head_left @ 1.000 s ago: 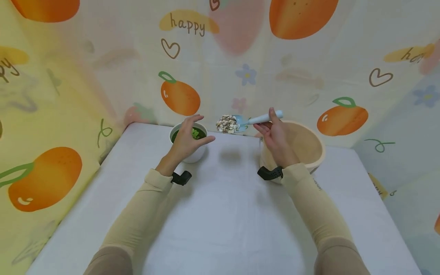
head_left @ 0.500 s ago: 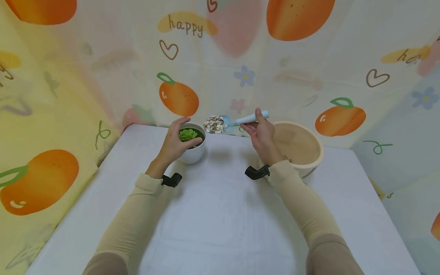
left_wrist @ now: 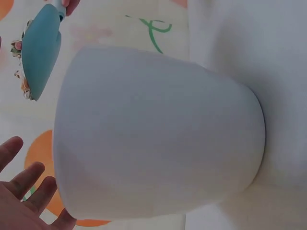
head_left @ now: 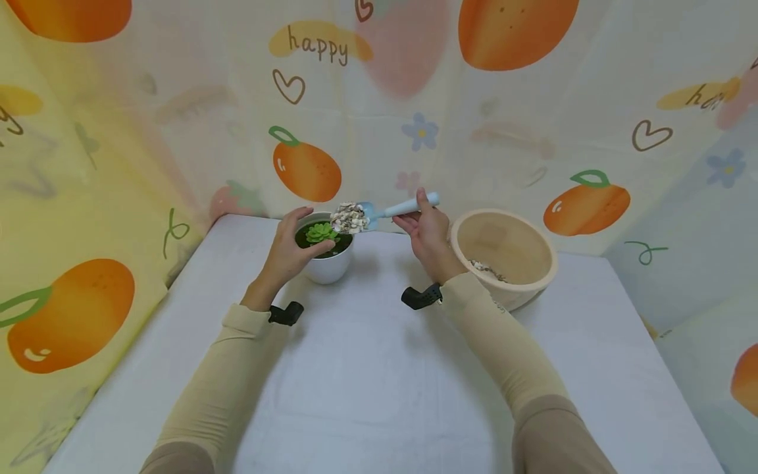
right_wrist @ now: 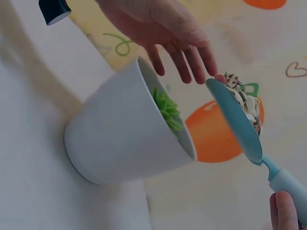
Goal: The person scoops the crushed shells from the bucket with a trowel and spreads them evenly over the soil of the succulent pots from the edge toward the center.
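My right hand [head_left: 429, 240] grips the pale blue handle of a small trowel [head_left: 405, 207]. A heap of whitish stone or shell chips [head_left: 349, 218] lies on its blue blade [right_wrist: 235, 122]. The blade is raised over the right side of a white flowerpot [head_left: 328, 270], tilted slightly in the right wrist view. A green succulent [head_left: 321, 232] sits in dark soil inside the pot. My left hand [head_left: 284, 253] is at the pot's left rim, fingers and thumb spread apart around the plant; whether it touches the rim is hard to tell.
To the right stands a large cream tub [head_left: 553, 266] with some chips on its bottom. A white cloth covers the table [head_left: 367, 368]. Behind it hangs a curtain [head_left: 379, 145] printed with oranges.
My right hand has brought the loaded trowel leftward from beside the tub to over the flowerpot. My left hand has shifted a little left, uncovering the succulent.
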{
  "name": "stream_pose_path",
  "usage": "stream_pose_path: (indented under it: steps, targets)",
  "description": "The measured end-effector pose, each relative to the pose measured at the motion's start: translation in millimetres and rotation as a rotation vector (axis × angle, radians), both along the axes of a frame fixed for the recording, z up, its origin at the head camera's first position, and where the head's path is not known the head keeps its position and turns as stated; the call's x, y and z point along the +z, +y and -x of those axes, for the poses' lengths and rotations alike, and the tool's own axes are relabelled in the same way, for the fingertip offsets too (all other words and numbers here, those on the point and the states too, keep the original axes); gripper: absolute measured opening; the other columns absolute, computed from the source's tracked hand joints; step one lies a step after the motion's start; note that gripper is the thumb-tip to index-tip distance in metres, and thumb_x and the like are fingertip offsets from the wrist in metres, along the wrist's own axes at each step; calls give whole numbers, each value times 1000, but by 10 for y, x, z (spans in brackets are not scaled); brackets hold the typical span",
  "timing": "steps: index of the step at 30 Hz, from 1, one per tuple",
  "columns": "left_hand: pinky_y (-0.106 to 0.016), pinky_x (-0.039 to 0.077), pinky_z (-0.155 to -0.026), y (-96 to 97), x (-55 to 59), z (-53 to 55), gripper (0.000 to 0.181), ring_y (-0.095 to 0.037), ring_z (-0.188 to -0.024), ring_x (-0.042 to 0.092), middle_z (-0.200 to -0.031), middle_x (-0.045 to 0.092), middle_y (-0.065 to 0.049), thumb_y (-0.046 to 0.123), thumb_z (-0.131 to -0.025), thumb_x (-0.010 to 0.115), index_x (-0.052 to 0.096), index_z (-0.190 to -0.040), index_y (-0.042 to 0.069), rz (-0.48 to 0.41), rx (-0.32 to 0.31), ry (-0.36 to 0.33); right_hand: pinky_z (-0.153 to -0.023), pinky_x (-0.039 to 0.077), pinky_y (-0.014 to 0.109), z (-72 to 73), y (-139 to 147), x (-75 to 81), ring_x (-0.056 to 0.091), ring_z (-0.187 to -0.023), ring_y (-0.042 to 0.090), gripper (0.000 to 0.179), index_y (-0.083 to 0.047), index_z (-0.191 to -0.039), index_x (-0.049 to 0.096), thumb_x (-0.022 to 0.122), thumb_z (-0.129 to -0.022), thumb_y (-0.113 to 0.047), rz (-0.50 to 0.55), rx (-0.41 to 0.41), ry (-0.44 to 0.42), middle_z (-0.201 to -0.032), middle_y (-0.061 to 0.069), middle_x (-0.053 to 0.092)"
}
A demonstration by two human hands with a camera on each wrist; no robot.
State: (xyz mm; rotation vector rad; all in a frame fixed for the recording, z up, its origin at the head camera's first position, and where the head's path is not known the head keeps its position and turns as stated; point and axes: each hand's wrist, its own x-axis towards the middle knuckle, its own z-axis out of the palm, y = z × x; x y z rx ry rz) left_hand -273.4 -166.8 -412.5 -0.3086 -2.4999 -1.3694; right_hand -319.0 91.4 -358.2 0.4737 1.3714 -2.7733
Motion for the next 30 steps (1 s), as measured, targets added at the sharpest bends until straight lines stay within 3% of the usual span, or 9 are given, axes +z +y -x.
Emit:
stream_pose_path:
  steps: [9,20,30]
  targets:
    - [-60,23,-115,-142,-98,12,87,-34,-142,26,-153,31,-15,37,-79,80,34,-147,6,-23,24,-40,-82,56,43,27,-164,-86,70,-75,24,21,-10,-93,59,61,-96,-30,-7,-17,-8,-75,12,64]
    - [-62,26,-113,-234,-292,61,104,-36,-142,25,-157,26,-17,44,-76,81,22,-154,7,13,73,-173,-63,60,33,56,-303,-226,68,-69,23,24,-8,-92,55,61,-96,-30,-37,7,12,-71,10,60]
    - [-59,20,-118,-271,-363,44,106,-36,-147,21,-159,22,-19,45,-78,79,18,-155,5,19,71,-249,-63,60,32,60,-411,-265,68,-65,21,17,-9,-91,56,62,-96,-24,-74,27,70,-69,8,60]
